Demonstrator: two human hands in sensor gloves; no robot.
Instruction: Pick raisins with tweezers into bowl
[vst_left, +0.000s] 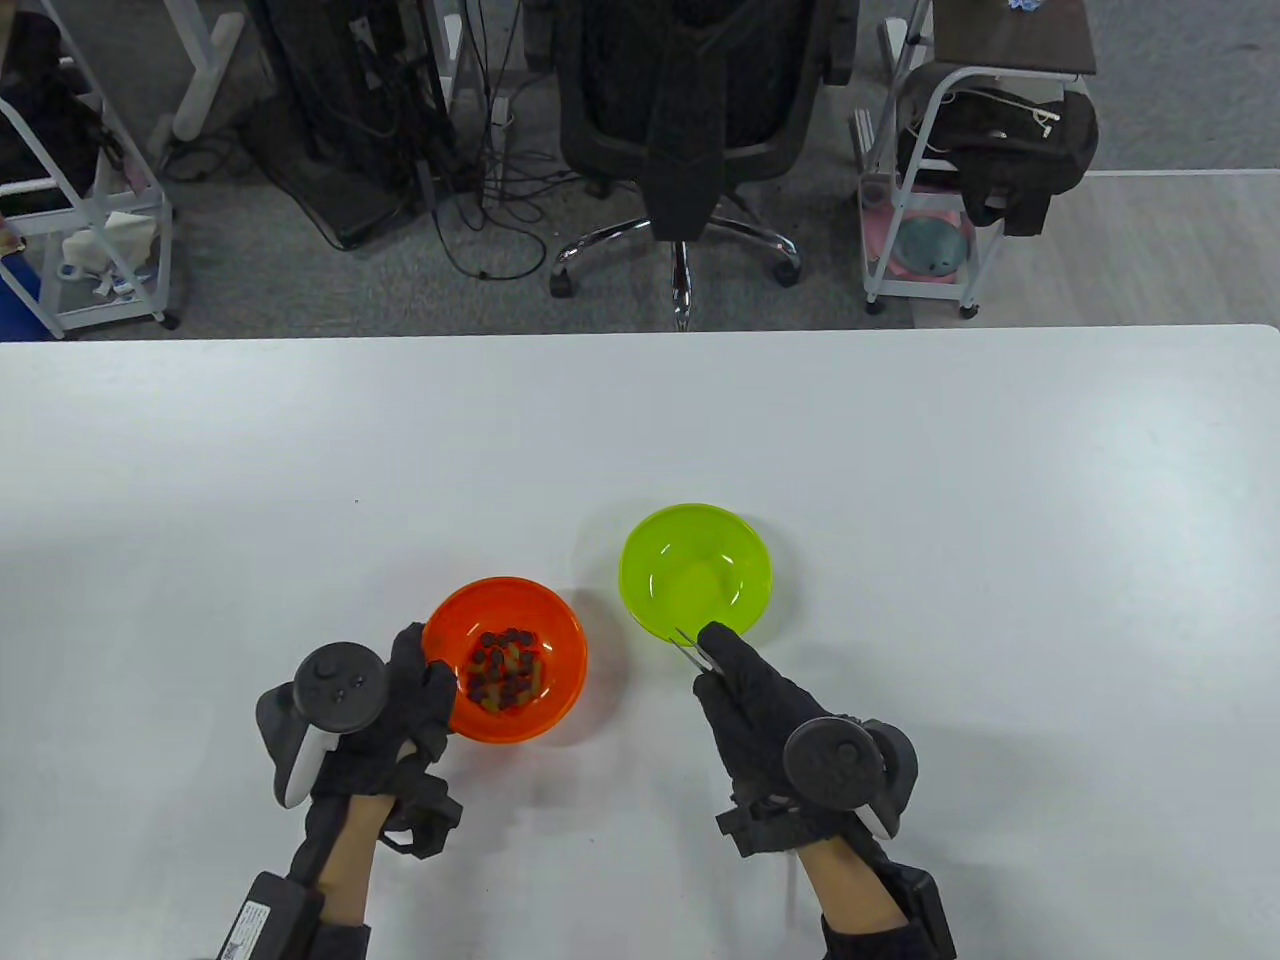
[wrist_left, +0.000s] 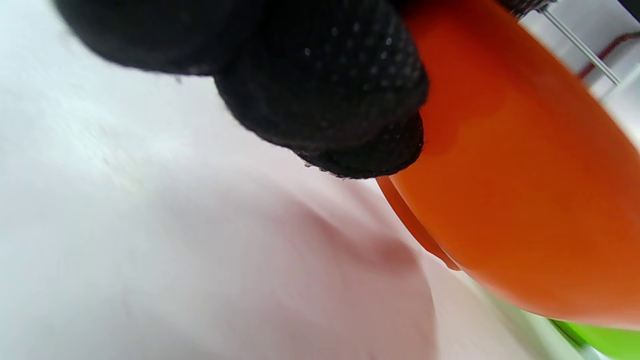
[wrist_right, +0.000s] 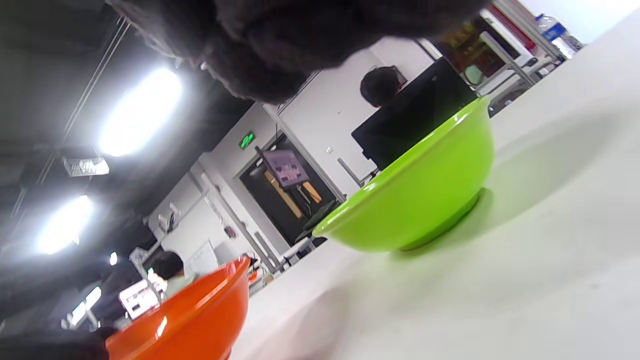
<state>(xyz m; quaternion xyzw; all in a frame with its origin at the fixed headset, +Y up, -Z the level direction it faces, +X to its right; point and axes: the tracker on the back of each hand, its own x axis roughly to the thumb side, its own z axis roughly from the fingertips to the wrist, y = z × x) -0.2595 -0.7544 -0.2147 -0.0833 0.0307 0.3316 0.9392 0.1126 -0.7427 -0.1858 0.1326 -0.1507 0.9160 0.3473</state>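
An orange bowl (vst_left: 560, 640) holds a pile of dark raisins (vst_left: 507, 672) on the white table. My left hand (vst_left: 415, 690) touches the bowl's left rim; in the left wrist view its fingers (wrist_left: 320, 85) press against the bowl's orange outer wall (wrist_left: 525, 190). An empty green bowl (vst_left: 697, 572) stands to the right and a little further back. My right hand (vst_left: 745, 690) holds thin metal tweezers (vst_left: 690, 645), whose tips lie at the green bowl's near rim. I cannot tell whether a raisin is between the tips. The right wrist view shows the green bowl (wrist_right: 425, 195) and the orange bowl (wrist_right: 190, 320) from the side.
The white table (vst_left: 1000, 600) stretches wide around both bowls. Beyond its far edge stand a black office chair (vst_left: 690, 110), a white trolley (vst_left: 930, 200) and metal racks.
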